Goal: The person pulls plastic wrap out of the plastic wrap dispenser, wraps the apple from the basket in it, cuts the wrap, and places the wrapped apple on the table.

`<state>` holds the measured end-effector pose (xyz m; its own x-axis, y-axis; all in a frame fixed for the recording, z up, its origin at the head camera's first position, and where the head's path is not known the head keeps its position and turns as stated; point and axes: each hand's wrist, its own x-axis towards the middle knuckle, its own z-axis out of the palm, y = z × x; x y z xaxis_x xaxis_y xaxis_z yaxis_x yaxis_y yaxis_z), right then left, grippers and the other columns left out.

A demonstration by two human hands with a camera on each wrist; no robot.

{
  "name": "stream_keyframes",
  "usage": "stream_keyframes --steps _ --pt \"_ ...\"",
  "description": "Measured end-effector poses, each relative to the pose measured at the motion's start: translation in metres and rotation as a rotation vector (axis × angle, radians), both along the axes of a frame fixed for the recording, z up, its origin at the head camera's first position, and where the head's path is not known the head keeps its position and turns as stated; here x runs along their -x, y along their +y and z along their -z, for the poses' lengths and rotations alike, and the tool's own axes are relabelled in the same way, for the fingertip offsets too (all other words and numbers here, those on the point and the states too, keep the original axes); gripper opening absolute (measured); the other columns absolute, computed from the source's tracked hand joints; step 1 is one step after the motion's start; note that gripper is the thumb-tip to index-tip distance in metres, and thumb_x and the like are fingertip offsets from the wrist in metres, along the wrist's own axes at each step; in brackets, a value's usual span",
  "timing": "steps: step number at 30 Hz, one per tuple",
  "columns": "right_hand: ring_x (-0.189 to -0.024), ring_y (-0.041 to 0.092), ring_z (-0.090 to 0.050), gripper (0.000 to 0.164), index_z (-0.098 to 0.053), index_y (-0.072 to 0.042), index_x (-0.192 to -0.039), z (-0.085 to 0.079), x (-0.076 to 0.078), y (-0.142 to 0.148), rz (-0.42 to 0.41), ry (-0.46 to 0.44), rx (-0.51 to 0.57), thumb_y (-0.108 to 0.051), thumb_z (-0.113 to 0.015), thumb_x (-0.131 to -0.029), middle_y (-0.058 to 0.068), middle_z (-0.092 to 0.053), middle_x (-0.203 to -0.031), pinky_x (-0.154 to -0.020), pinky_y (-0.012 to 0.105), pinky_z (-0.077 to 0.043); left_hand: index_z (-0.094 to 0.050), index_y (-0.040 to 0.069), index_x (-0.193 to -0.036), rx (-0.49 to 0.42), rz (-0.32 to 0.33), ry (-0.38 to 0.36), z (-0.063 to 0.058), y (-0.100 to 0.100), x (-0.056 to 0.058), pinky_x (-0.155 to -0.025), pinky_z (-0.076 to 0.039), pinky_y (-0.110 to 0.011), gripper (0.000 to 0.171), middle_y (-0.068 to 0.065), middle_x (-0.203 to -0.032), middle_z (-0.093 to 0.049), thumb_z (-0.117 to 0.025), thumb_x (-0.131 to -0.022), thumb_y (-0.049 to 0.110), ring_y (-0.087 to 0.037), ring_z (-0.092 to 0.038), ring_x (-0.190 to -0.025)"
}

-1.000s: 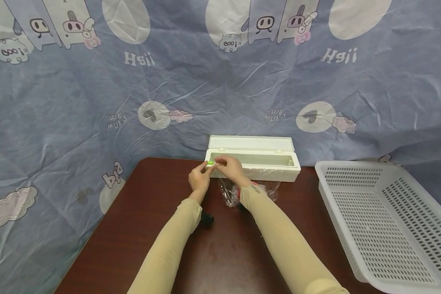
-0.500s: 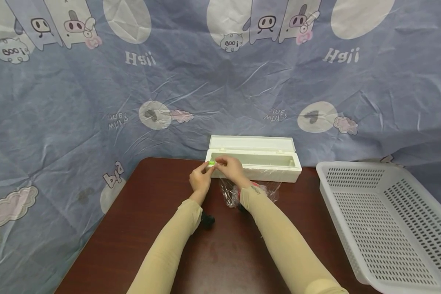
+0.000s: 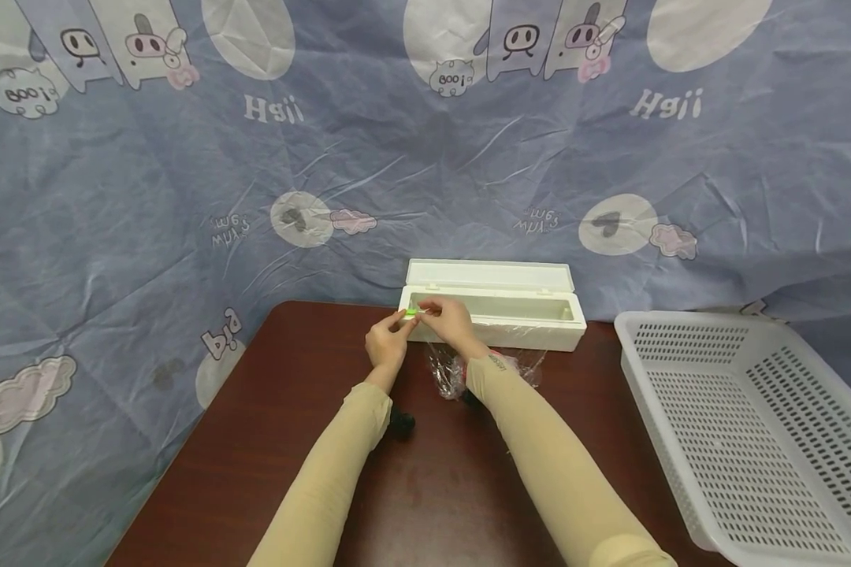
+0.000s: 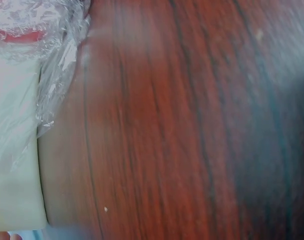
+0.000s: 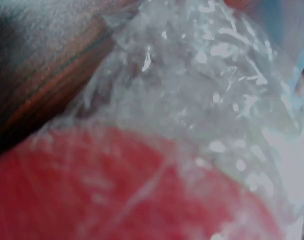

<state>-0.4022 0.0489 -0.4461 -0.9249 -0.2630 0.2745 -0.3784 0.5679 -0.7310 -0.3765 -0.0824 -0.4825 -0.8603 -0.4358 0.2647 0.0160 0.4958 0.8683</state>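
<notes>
A long white cling film box (image 3: 510,337) stands at the back of the table with its lid (image 3: 489,274) raised. Clear cling film (image 3: 445,370) hangs down over its front and lies crumpled around a red round-edged thing (image 5: 117,185), whose kind I cannot tell. At the box's left end sits a small green slide cutter (image 3: 410,312). My left hand (image 3: 386,345) pinches the cutter between thumb and index finger. Close beside it, my right hand (image 3: 448,321) has thumb and fingers brought together at the film's left edge. Its fingertips are partly hidden.
A white perforated basket (image 3: 652,425) stands on the right of the dark wood table (image 3: 255,441). A patterned cloth (image 3: 369,157) hangs behind the table. In the left wrist view, film (image 4: 57,85) drapes over the box end (image 4: 17,195).
The view shifts slightly. Both hands stay at the box's left end, with only small finger movements around the green slide cutter. The box and film look the same.
</notes>
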Motion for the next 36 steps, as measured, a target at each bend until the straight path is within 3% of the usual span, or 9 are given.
stream_keyframes --steps 7,10,15,36 --pt "-0.096 0.023 -0.062 0.03 -0.066 -0.004 -0.114 0.0013 0.0044 -0.0007 -0.015 -0.01 0.023 -0.02 -0.067 -0.089 0.009 -0.067 -0.108 -0.083 0.036 -0.05 -0.073 0.021 -0.108 0.028 0.015 0.02 0.0015 -0.0029 0.0011 -0.072 -0.05 -0.04 0.039 -0.002 -0.105 -0.07 -0.077 -0.075 0.041 -0.023 -0.054 -0.062" --pt "-0.098 0.025 -0.061 0.03 -0.067 -0.004 -0.113 0.0017 0.0056 -0.0016 -0.012 0.007 0.029 -0.02 -0.067 -0.088 0.009 -0.067 -0.108 -0.084 0.038 -0.049 -0.073 0.021 -0.108 0.03 0.009 0.024 0.0004 -0.0026 0.0018 -0.073 -0.05 -0.04 0.039 -0.003 -0.105 -0.069 -0.078 -0.074 0.04 -0.024 -0.06 -0.068" --pt "-0.1 0.025 -0.061 0.029 -0.067 -0.003 -0.111 0.0028 0.0075 -0.0023 -0.019 0.037 0.032 -0.02 -0.068 -0.088 0.009 -0.067 -0.108 -0.087 0.038 -0.048 -0.074 0.02 -0.106 0.037 0.003 0.036 -0.0013 -0.0028 0.0027 -0.079 -0.051 -0.04 0.037 0.0 -0.108 -0.068 -0.079 -0.074 0.038 -0.026 -0.065 -0.093" --pt "-0.102 0.026 -0.06 0.029 -0.068 -0.005 -0.112 0.0039 0.0087 -0.0014 -0.025 -0.012 0.001 -0.022 -0.067 -0.088 0.01 -0.067 -0.109 -0.087 0.039 -0.048 -0.074 0.02 -0.106 0.029 0.007 0.034 0.0015 -0.0038 0.0017 -0.083 -0.05 -0.039 0.037 0.001 -0.109 -0.068 -0.079 -0.074 0.038 -0.023 -0.064 -0.097"
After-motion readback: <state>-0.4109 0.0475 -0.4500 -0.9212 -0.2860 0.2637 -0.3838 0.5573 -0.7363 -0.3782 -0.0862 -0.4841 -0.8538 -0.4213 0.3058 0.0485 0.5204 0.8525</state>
